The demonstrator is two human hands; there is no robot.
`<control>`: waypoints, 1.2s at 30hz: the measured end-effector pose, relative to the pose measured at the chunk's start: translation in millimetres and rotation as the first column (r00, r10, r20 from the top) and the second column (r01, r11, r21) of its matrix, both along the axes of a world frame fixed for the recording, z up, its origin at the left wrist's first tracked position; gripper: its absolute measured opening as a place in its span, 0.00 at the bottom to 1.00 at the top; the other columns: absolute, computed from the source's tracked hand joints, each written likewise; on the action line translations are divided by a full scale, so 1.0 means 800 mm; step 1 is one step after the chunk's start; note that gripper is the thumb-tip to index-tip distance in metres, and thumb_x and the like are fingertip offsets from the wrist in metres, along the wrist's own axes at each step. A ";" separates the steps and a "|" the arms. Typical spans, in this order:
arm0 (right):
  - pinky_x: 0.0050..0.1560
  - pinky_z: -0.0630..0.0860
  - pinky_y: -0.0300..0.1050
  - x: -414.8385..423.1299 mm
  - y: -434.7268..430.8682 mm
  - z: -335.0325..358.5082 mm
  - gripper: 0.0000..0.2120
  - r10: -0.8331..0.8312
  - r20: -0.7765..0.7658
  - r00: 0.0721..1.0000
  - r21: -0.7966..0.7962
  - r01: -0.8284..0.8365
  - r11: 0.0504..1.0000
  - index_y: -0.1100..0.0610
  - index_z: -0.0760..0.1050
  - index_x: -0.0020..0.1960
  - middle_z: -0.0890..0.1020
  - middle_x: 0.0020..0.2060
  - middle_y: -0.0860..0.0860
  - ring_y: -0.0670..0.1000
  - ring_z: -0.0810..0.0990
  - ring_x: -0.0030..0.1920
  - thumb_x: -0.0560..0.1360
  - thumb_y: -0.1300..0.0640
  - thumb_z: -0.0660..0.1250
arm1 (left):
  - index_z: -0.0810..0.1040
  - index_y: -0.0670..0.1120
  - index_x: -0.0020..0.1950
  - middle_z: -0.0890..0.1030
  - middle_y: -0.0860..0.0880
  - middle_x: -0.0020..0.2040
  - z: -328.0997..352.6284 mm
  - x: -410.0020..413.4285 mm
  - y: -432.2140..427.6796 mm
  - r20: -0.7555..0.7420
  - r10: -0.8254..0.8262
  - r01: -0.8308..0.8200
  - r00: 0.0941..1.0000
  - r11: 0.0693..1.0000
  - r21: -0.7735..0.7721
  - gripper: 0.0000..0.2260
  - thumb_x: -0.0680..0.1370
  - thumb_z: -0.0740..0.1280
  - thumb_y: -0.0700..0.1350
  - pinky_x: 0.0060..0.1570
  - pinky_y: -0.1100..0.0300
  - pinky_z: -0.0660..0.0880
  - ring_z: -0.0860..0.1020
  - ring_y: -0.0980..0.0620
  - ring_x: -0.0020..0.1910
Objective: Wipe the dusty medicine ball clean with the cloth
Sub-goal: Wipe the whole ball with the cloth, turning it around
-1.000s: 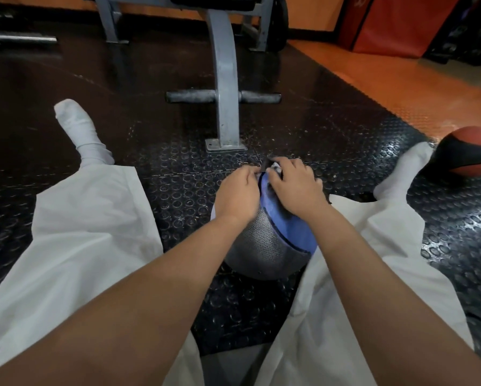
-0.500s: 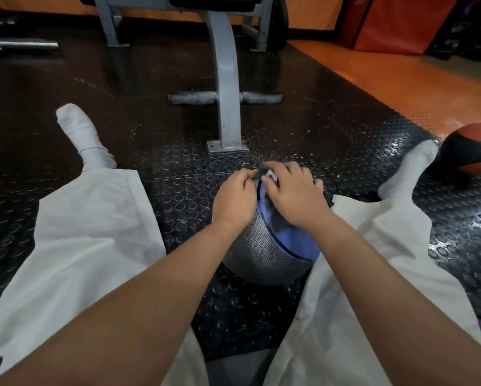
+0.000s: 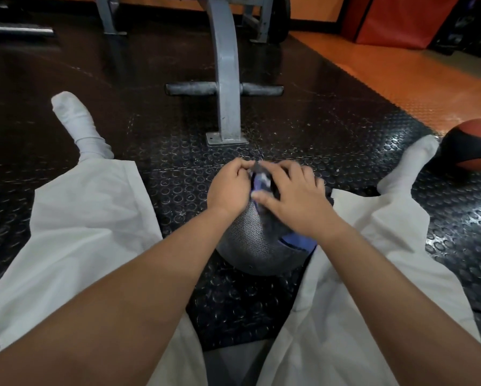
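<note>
Left hand (image 3: 228,188) is pinched on the cloth (image 3: 296,242), right hand (image 3: 295,199) spread flat upon it, atop the ball (image 3: 247,240) set before the bench (image 3: 225,79); wiping is judged underway, with the lower sides left.

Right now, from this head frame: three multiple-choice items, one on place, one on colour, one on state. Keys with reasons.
1. Where does the grey medicine ball sit?
A on the bench; B on the black studded mat; C on the orange floor.
2. What colour is the cloth?
A yellow; B green; C blue.
3. What is the right hand doing?
A pressing the cloth onto the ball; B hanging free; C gripping a dumbbell.
Key: B, studded mat shows all around the ball; C, blue fabric shows below the wrist; A, its fingers lie spread over the cloth on the ball.
</note>
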State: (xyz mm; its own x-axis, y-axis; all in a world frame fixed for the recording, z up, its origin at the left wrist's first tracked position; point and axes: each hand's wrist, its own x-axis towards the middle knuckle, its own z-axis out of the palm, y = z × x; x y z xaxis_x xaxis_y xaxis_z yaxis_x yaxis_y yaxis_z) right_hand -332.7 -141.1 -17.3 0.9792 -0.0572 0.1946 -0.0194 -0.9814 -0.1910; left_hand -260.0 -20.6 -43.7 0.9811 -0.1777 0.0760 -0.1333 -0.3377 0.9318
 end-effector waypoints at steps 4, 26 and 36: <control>0.67 0.56 0.59 0.061 -0.008 0.016 0.30 -0.122 -0.146 0.982 0.159 0.145 0.977 0.42 0.58 0.74 0.65 0.69 0.55 0.59 0.60 0.69 0.76 0.33 0.55 | 0.79 0.47 0.55 0.80 0.51 0.53 -0.002 -0.020 -0.004 0.079 0.045 -0.046 0.996 0.999 0.022 0.14 0.81 0.54 0.41 0.50 0.53 0.74 0.77 0.51 0.50; 0.67 0.60 0.60 0.003 0.006 -0.013 0.33 -0.083 0.095 0.992 0.041 0.079 0.996 0.47 0.57 0.76 0.66 0.72 0.53 0.57 0.61 0.72 0.75 0.36 0.48 | 0.75 0.51 0.40 0.81 0.51 0.45 0.011 -0.003 -0.015 -0.015 0.020 -0.020 1.000 1.000 0.011 0.14 0.79 0.54 0.37 0.48 0.54 0.72 0.76 0.51 0.44; 0.61 0.64 0.59 0.059 -0.007 0.016 0.16 -0.311 -0.036 0.950 0.195 0.312 0.930 0.54 0.69 0.65 0.71 0.62 0.57 0.61 0.67 0.64 0.78 0.52 0.57 | 0.79 0.52 0.53 0.80 0.56 0.59 0.004 -0.025 -0.023 0.044 0.049 -0.049 0.998 0.999 0.004 0.17 0.80 0.53 0.38 0.54 0.57 0.72 0.76 0.54 0.54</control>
